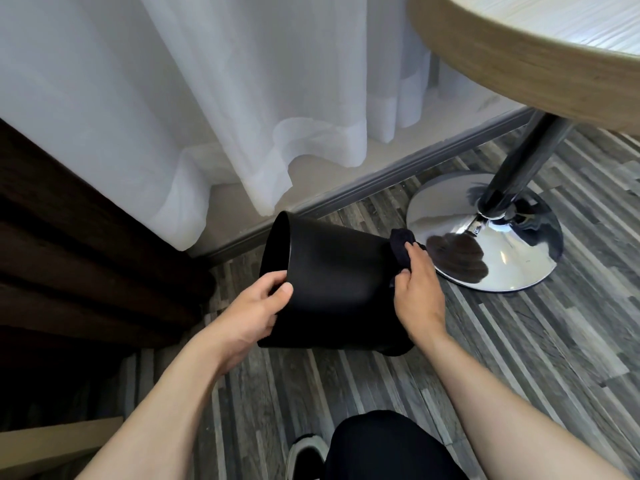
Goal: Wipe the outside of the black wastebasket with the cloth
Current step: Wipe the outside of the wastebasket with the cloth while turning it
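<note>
The black wastebasket [337, 285] is tipped on its side above the floor, its open mouth facing left and its base to the right. My left hand [258, 308] grips the rim at the mouth, thumb on the outer wall. My right hand [419, 289] presses a dark cloth [401, 245] against the base end of the basket. Most of the cloth is hidden under my fingers and behind the basket.
A round table's chrome foot [485, 233] and dark pole [526, 161] stand just right of the basket. White sheer curtains [207, 116] hang behind, a dark brown curtain [76, 258] to the left. My knee [384, 445] and shoe [306, 452] are below on the striped wood floor.
</note>
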